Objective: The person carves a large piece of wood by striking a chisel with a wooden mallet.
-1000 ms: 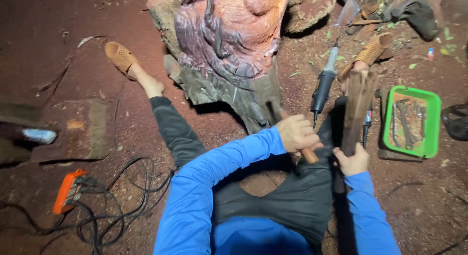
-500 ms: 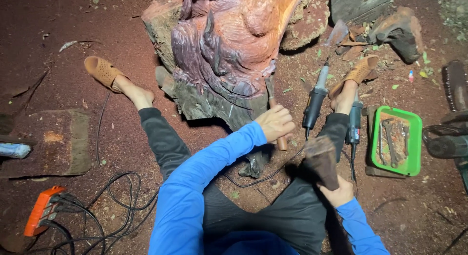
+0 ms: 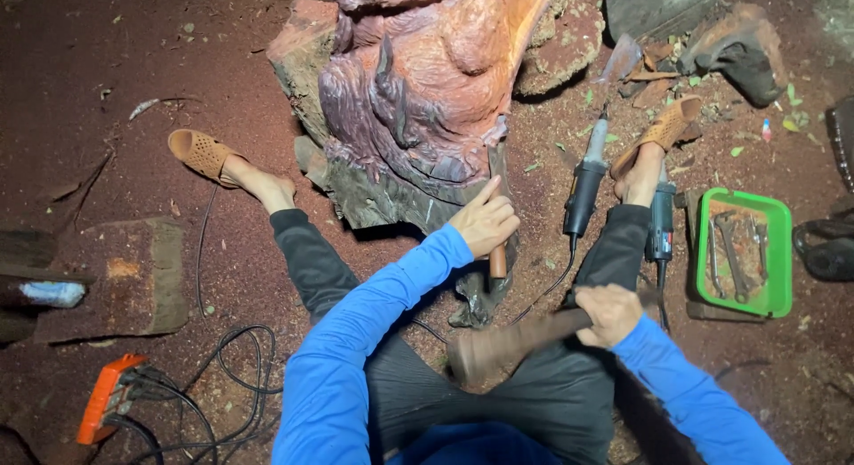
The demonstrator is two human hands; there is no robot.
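Head view: a chisel (image 3: 498,259) with a wooden handle is gripped in the left hand (image 3: 485,220), which is closed round the handle with the forefinger stretched out along the tool toward twelve o'clock; its blade is hidden against the base of the reddish wood carving (image 3: 427,100). The right hand (image 3: 612,312) is closed round the handle of a wooden mallet (image 3: 498,348), whose long axis runs from about two o'clock at the hand down to eight o'clock, where the thick, worn head lies over the lap. The chisel's butt lies at about eleven o'clock from the mallet head, near but apart, and the chisel stands roughly upright in the picture. The mallet is seen as dark brown, rough and blunt. Two power grinders (image 3: 583,185) are laid by the right leg, and a green tray (image 3: 783,252) of spanners sits at three o'clock.
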